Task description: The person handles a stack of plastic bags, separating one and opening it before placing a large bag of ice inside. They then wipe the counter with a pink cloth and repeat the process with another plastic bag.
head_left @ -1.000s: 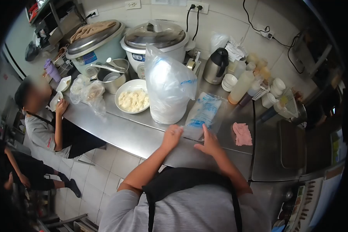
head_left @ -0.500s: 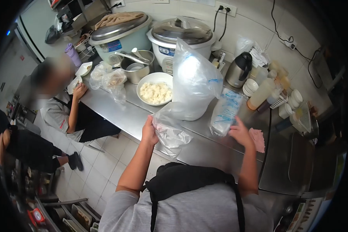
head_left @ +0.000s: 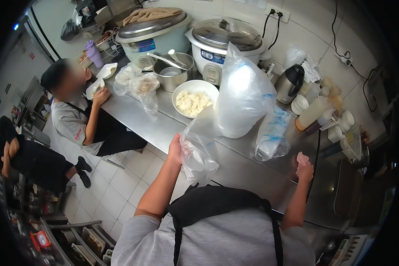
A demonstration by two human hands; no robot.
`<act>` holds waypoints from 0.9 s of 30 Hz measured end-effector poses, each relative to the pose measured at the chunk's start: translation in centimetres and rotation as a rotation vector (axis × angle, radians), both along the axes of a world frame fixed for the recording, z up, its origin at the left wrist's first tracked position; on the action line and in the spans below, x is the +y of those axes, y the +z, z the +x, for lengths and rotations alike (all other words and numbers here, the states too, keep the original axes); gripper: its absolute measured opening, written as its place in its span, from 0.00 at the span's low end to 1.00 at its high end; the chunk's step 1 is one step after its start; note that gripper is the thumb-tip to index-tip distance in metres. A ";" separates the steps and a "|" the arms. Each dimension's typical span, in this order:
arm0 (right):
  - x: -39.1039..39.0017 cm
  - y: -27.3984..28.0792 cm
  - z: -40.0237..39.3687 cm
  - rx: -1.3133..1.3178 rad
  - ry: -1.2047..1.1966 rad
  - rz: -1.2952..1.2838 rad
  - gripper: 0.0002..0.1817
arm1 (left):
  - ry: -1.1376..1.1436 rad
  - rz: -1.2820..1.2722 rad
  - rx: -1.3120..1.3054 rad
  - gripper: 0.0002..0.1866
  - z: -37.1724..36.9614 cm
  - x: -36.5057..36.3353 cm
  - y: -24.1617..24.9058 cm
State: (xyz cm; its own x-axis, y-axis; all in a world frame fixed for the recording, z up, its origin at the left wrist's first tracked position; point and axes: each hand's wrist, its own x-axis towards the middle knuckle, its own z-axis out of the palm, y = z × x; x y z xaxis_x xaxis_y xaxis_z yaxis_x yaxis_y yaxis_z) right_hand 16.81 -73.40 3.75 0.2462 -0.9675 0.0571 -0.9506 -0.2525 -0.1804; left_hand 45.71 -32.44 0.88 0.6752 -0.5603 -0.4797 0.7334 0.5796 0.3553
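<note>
Left hand (head_left: 176,150) grips a plastic bag (head_left: 200,153) beyond the counter's (head_left: 157,128) near edge; right hand (head_left: 305,172) clutches pink cloth (head_left: 302,160).

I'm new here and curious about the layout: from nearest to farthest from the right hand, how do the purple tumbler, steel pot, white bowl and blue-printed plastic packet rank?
From the right hand:
1. Blue-printed plastic packet: a little left and forward.
2. White bowl: farther left, mid-counter.
3. Steel pot: behind the bowl, slightly left.
4. Purple tumbler: far left.
</note>
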 end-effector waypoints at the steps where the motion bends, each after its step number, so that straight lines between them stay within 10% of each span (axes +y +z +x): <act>1: 2.0 1.7 0.6 -0.059 0.041 -0.058 0.22 | 0.039 0.023 0.015 0.25 -0.5 -0.1 2.3; 5: 9.1 4.3 5.6 -0.562 0.599 -0.095 0.33 | 0.114 0.077 -0.036 0.25 0.6 1.9 2.8; 10: 23.8 4.5 12.6 -0.571 1.371 0.207 0.46 | 0.179 -0.050 -0.067 0.25 0.1 2.6 5.1; 16: 29.1 1.9 18.1 -0.670 1.445 0.255 0.29 | 0.292 -0.150 -0.061 0.22 -1.8 4.9 6.7; 19: 29.2 0.9 19.2 -0.569 1.356 0.787 0.13 | 0.341 -0.233 -0.092 0.21 -3.1 7.1 8.0; 25: 31.4 1.0 20.9 -0.662 1.144 1.260 0.04 | 0.323 -0.052 -0.445 0.19 -6.1 8.3 10.6; 27: 32.9 1.2 21.2 -0.652 1.153 1.223 0.04 | 0.235 0.389 -0.783 0.18 -6.7 7.4 7.8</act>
State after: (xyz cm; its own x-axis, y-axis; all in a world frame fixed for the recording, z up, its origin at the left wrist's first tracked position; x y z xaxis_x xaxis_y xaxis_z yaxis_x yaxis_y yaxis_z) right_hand 38.01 -40.52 4.98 0.9873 0.0920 -0.1296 -0.1186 -0.1169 -0.9860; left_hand 39.02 -25.00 8.69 0.9646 -0.2607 0.0386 0.0768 0.4183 0.9050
